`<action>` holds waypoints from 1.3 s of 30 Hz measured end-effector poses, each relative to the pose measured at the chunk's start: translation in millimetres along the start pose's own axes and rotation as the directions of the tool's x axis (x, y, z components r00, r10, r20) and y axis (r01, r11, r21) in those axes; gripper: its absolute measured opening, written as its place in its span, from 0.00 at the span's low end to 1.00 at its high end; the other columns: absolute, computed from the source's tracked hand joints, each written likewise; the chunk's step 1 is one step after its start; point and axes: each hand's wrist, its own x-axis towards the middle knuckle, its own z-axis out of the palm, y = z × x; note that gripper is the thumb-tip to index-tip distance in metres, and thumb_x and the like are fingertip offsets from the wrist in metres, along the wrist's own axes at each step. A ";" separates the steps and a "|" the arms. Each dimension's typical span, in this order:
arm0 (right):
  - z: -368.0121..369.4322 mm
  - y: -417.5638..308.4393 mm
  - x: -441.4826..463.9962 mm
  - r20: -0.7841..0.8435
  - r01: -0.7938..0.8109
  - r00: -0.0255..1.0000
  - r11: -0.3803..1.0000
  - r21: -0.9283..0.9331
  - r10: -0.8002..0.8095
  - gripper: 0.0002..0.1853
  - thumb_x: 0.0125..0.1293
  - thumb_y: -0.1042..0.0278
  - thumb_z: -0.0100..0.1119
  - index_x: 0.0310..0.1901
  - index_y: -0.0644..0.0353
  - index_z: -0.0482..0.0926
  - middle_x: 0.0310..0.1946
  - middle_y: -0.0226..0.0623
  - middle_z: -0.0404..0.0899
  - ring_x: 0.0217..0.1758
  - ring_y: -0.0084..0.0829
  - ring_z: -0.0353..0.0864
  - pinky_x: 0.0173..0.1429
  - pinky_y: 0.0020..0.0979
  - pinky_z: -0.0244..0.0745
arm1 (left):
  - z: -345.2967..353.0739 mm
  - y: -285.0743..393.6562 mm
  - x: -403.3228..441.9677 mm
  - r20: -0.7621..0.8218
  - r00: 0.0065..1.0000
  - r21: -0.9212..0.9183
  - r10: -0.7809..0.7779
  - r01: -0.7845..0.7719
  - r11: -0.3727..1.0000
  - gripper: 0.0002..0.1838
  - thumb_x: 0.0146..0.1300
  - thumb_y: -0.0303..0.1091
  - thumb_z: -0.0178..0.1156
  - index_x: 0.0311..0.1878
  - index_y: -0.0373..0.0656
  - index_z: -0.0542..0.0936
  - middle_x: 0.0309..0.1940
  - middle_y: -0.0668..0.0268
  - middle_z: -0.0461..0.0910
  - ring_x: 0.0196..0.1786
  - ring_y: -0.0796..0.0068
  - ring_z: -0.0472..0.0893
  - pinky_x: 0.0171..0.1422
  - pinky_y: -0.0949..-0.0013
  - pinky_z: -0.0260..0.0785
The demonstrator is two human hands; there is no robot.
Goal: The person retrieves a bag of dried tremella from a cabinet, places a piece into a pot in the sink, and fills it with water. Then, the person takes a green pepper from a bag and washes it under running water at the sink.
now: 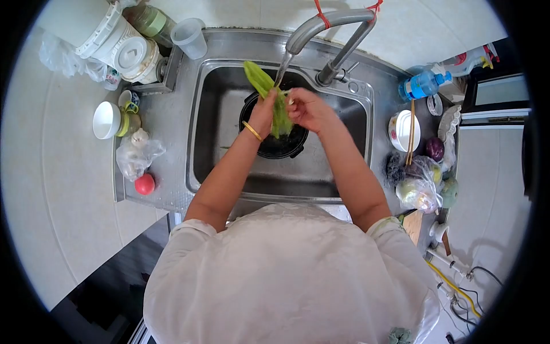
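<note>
My left hand point(262, 117), with a yellow bangle at the wrist, is closed around leafy greens point(281, 121). One long leaf points up past the thumb, and the rest hangs below. Close on the right side of the leaves is my right hand point(309, 110), its fingers curled together and slightly smeared by motion. What they pinch is too small to make out. Water runs from the faucet point(329, 22) onto or just beside the greens. Beneath both hands, a black round pot point(266, 150) stands in the steel sink point(220, 163), its middle partly hidden by the greens and hands.
A clear plastic cup point(189, 38), a white bowl point(106, 120), bagged garlic point(134, 155) and a red round item point(145, 184) are left of the sink. On the right are a blue bottle point(423, 86), a bowl point(399, 131) with chopsticks point(411, 135) and bagged produce point(417, 192).
</note>
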 end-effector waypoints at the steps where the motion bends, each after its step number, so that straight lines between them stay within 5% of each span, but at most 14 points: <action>1: 3.6 -12.0 -7.2 0.081 0.024 0.996 0.997 0.072 -0.030 0.05 0.52 0.75 0.55 0.31 0.56 0.71 0.21 0.28 0.66 0.21 0.20 0.63 0.22 0.18 0.56 | 0.9 1.2 -2.5 -0.049 0.998 0.011 -0.035 0.036 0.999 0.19 0.66 0.44 0.47 0.53 0.41 0.67 0.44 0.61 0.75 0.47 0.70 0.75 0.52 0.68 0.67; 8: -55.8 -62.6 -51.0 0.171 0.294 0.941 0.956 0.009 -0.291 0.08 0.56 0.71 0.55 0.38 0.58 0.72 0.32 0.33 0.73 0.26 0.24 0.70 0.26 0.24 0.64 | -40.0 -30.2 16.5 0.028 0.999 0.084 -0.023 0.020 0.996 0.16 0.67 0.39 0.44 0.52 0.38 0.66 0.40 0.57 0.76 0.40 0.63 0.78 0.45 0.59 0.73; 9: -93.6 -56.3 -44.9 0.045 0.222 0.971 0.816 -0.534 -0.235 0.11 0.56 0.69 0.55 0.41 0.59 0.73 0.36 0.36 0.74 0.30 0.28 0.72 0.30 0.26 0.67 | -39.3 -26.9 15.1 0.014 0.998 0.011 -0.065 0.065 0.998 0.16 0.66 0.38 0.44 0.51 0.38 0.67 0.40 0.57 0.76 0.40 0.62 0.79 0.44 0.59 0.74; 10: -137.1 -45.8 -36.2 -0.093 0.025 0.964 0.432 -0.901 -0.250 0.13 0.57 0.68 0.55 0.44 0.59 0.73 0.40 0.39 0.74 0.34 0.31 0.74 0.34 0.29 0.69 | -35.7 -21.0 12.3 0.003 0.994 -0.062 -0.108 0.108 0.992 0.15 0.66 0.37 0.44 0.50 0.37 0.67 0.39 0.56 0.76 0.40 0.61 0.79 0.44 0.58 0.74; 11: -158.9 -40.6 -31.8 -0.197 -0.232 0.922 -0.067 -0.970 -0.332 0.16 0.58 0.66 0.56 0.48 0.60 0.73 0.45 0.42 0.75 0.38 0.34 0.77 0.38 0.32 0.72 | -32.5 -17.2 11.0 -0.004 0.989 -0.136 -0.151 0.149 0.979 0.14 0.66 0.35 0.45 0.50 0.37 0.68 0.39 0.56 0.76 0.40 0.61 0.79 0.44 0.58 0.74; 14: -134.5 1.0 -29.2 0.171 -0.103 0.780 -0.393 -0.914 -0.602 0.23 0.59 0.59 0.56 0.54 0.61 0.70 0.48 0.50 0.74 0.47 0.42 0.76 0.49 0.35 0.70 | -26.0 -19.5 13.8 -0.194 0.977 -0.095 -0.086 0.069 0.993 0.14 0.65 0.34 0.47 0.49 0.36 0.69 0.40 0.56 0.76 0.39 0.62 0.79 0.42 0.59 0.74; 16: -51.7 25.2 -21.6 -0.154 0.128 0.860 0.499 -0.857 -0.486 0.25 0.58 0.57 0.56 0.54 0.61 0.70 0.42 0.51 0.76 0.46 0.45 0.76 0.50 0.37 0.70 | -21.7 -24.3 15.6 -0.295 0.947 -0.090 -0.125 0.102 0.991 0.14 0.64 0.35 0.48 0.49 0.37 0.70 0.41 0.58 0.76 0.40 0.63 0.78 0.43 0.60 0.73; 18: -53.3 76.6 31.9 0.050 0.328 0.728 0.284 -0.901 -0.683 0.23 0.58 0.57 0.56 0.52 0.62 0.71 0.36 0.53 0.77 0.42 0.50 0.77 0.48 0.38 0.70 | -9.1 -22.1 15.8 -0.297 0.950 -0.078 -0.093 0.073 0.994 0.14 0.64 0.35 0.49 0.49 0.38 0.71 0.42 0.60 0.76 0.42 0.64 0.77 0.45 0.61 0.71; 21: -17.2 74.7 53.4 -0.069 0.078 0.754 0.194 -0.978 -0.653 0.20 0.59 0.55 0.54 0.47 0.62 0.73 0.34 0.55 0.77 0.41 0.52 0.76 0.45 0.40 0.70 | -0.2 -5.1 -6.3 -0.199 0.979 -0.098 -0.048 0.029 0.995 0.15 0.63 0.36 0.50 0.50 0.40 0.71 0.44 0.63 0.75 0.46 0.65 0.75 0.49 0.61 0.68; 24: -11.5 52.4 65.9 -0.014 0.208 0.846 0.354 -0.912 -0.533 0.19 0.60 0.54 0.52 0.43 0.61 0.75 0.33 0.55 0.76 0.39 0.53 0.75 0.43 0.42 0.70 | 3.5 41.2 -28.1 -0.177 0.970 -0.075 -0.166 0.155 0.985 0.16 0.63 0.36 0.50 0.52 0.41 0.69 0.47 0.61 0.74 0.51 0.63 0.73 0.55 0.57 0.65; 27: -7.3 51.8 52.8 0.119 0.225 0.837 0.136 -0.965 -0.534 0.18 0.60 0.54 0.51 0.42 0.61 0.76 0.31 0.52 0.77 0.39 0.51 0.76 0.43 0.40 0.70 | -19.8 44.2 -4.2 0.013 0.999 -0.345 0.051 -0.043 0.937 0.16 0.64 0.34 0.48 0.53 0.40 0.67 0.48 0.58 0.74 0.52 0.60 0.72 0.55 0.55 0.65; 28: -7.3 57.7 44.3 0.049 0.227 0.879 0.326 -0.918 -0.474 0.17 0.60 0.58 0.51 0.45 0.61 0.74 0.34 0.51 0.77 0.40 0.49 0.76 0.45 0.38 0.70 | -16.8 51.7 -3.5 -0.029 0.999 -0.330 0.019 -0.027 0.943 0.15 0.65 0.32 0.46 0.52 0.38 0.66 0.47 0.55 0.74 0.52 0.59 0.73 0.55 0.54 0.66; 32: -25.5 76.0 23.6 0.129 0.336 0.840 0.316 -0.887 -0.528 0.16 0.60 0.66 0.51 0.49 0.63 0.70 0.42 0.50 0.75 0.42 0.44 0.77 0.47 0.35 0.69 | -22.2 46.0 16.2 -0.116 0.992 -0.390 -0.058 0.008 0.921 0.13 0.65 0.32 0.46 0.49 0.35 0.69 0.45 0.55 0.75 0.47 0.60 0.76 0.52 0.57 0.69; 39: -23.8 53.9 13.8 -0.043 0.260 0.787 0.394 -0.882 -0.615 0.17 0.64 0.56 0.48 0.43 0.64 0.73 0.35 0.50 0.77 0.39 0.46 0.76 0.44 0.36 0.69 | 10.1 6.0 10.8 -0.166 0.978 0.145 0.128 -0.104 0.984 0.16 0.62 0.40 0.54 0.44 0.36 0.76 0.37 0.63 0.78 0.41 0.72 0.76 0.46 0.70 0.68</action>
